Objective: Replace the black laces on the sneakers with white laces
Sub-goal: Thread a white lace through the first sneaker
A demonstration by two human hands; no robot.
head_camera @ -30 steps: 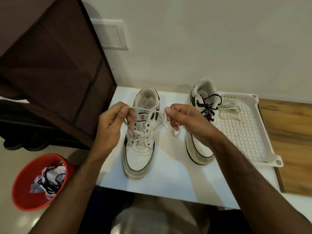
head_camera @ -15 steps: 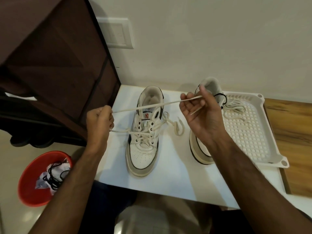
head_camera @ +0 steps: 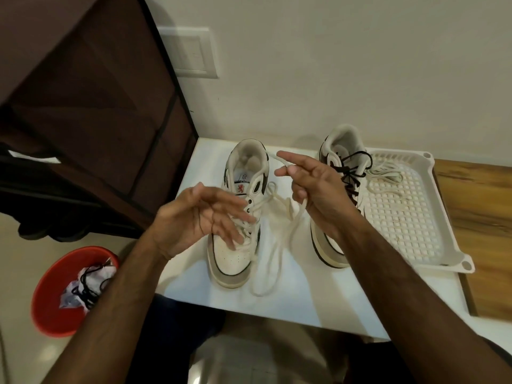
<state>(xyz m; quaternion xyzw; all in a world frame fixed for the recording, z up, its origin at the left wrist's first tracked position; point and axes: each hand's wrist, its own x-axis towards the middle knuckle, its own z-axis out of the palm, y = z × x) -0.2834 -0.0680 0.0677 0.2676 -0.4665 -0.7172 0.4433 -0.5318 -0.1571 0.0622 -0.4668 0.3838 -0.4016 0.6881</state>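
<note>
A white lace [head_camera: 273, 246], threaded through the left sneaker [head_camera: 238, 217] on the table [head_camera: 291, 295], trails loose beside it, one end pinched in the right hand [head_camera: 313, 187], while the left hand [head_camera: 194, 220] hovers with fingers spread.

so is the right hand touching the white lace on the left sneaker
Touching. The head view shows the right hand pinching the white lace between thumb and fingers, and the lace runs down to the left sneaker.

open tabletop [head_camera: 277, 303] before sneakers, cabinet [head_camera: 105, 128] walling left, tray [head_camera: 454, 245] right
</note>
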